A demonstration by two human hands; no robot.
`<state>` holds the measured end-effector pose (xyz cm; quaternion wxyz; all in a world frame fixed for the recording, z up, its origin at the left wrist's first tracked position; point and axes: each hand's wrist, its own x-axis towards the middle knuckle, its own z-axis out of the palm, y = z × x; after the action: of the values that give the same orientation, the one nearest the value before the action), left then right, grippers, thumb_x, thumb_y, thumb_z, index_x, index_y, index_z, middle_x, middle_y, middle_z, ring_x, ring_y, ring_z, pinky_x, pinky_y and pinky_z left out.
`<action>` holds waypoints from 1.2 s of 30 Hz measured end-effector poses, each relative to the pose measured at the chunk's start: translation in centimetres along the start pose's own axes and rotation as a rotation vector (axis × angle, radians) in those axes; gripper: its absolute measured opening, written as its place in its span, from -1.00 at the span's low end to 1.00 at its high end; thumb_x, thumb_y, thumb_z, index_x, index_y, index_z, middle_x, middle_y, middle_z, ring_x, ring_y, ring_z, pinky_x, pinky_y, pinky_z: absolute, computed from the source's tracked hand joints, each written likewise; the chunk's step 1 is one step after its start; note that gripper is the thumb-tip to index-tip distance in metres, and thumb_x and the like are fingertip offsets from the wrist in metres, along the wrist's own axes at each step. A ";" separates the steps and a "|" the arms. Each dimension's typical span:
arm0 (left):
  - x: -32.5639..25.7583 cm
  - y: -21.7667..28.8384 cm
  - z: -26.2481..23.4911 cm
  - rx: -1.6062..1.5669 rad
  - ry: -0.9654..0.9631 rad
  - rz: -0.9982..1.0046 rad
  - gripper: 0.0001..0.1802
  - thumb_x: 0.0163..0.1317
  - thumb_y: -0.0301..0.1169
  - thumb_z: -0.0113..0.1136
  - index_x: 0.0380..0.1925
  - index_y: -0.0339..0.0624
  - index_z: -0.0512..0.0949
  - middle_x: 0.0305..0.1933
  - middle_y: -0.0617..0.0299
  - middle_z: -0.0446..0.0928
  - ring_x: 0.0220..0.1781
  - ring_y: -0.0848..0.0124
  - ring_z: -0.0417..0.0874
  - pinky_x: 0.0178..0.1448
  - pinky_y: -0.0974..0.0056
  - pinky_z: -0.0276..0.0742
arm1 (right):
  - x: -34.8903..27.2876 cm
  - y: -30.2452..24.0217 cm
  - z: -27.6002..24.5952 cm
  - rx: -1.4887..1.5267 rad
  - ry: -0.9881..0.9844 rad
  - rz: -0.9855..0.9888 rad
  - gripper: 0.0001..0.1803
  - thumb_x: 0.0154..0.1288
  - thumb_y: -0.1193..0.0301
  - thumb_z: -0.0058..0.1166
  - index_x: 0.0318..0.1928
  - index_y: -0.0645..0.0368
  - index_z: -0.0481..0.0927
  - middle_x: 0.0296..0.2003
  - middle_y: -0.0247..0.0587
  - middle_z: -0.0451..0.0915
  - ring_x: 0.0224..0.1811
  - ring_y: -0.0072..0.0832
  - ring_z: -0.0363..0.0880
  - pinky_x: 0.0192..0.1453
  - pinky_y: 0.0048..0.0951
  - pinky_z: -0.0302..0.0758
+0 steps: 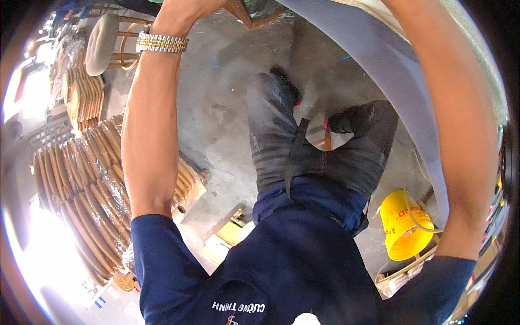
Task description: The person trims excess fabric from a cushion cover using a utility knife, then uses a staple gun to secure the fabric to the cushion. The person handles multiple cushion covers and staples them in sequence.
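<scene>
At the top edge the back of my left hand [199, 6] comes into the picture, with a metal watch [162, 43] round the wrist. Its fingers are cut off by the frame, so what they hold or touch is hidden. Closest to that hand is a brown wooden piece [242, 15], perhaps part of a frame or a leg. My right forearm [441, 81] reaches up along the right side, and its hand lies beyond the top edge. Beside that arm, a large grey-blue sheet or panel [374, 51] curves down from the top.
Bundles of curved wooden parts [81, 195] in clear plastic lie at left. Behind them stands a padded wooden chair [103, 46]. A yellow bucket [406, 227] lies tipped at lower right, by a hose. My legs [319, 146] are over the grey concrete floor [216, 103].
</scene>
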<state>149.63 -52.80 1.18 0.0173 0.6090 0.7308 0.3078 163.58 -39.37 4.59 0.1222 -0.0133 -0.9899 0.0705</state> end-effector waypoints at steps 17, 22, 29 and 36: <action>0.8 -0.7 0.9 0.026 0.082 0.139 -0.63 0.05 -0.32 0.46 -0.17 -0.29 0.64 -0.25 -0.10 0.70 -0.16 -0.03 0.74 -0.03 0.09 0.61 | 0.1 1.7 2.0 -0.127 0.084 -0.088 -0.63 0.23 0.42 0.20 0.08 0.06 0.60 -0.25 0.01 0.72 -0.14 -0.01 0.71 -0.06 -0.06 0.61; -0.4 -1.2 1.5 0.080 0.120 0.014 -0.62 0.07 -0.31 0.44 -0.15 -0.26 0.61 -0.26 -0.10 0.69 -0.17 -0.05 0.74 -0.06 0.07 0.60 | 0.8 0.9 3.2 -0.090 0.063 0.006 -0.64 0.24 0.43 0.17 0.07 0.02 0.60 -0.25 0.00 0.73 -0.13 -0.01 0.72 -0.05 -0.03 0.61; -0.8 -0.6 2.6 0.020 0.122 0.000 -0.61 0.11 -0.34 0.38 -0.06 -0.15 0.54 -0.26 -0.10 0.68 -0.22 -0.15 0.71 -0.15 -0.03 0.60 | 0.4 1.3 3.0 -0.013 0.023 0.080 -0.68 0.28 0.41 0.13 0.06 0.01 0.62 -0.20 0.06 0.73 -0.10 0.03 0.71 -0.02 -0.01 0.60; -0.9 -1.0 4.1 0.039 0.223 -0.031 -0.58 0.13 -0.33 0.34 0.00 -0.15 0.52 -0.24 -0.08 0.70 -0.20 -0.16 0.70 -0.11 -0.07 0.60 | 0.2 0.1 1.9 0.019 0.019 0.115 -0.72 0.30 0.34 0.12 0.01 0.06 0.59 -0.22 0.06 0.73 -0.13 0.06 0.71 -0.04 0.02 0.60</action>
<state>150.56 -51.90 -2.90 -0.0715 0.5597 0.7435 0.3589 162.98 -39.55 2.82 0.1274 -0.0696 -0.9856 0.0866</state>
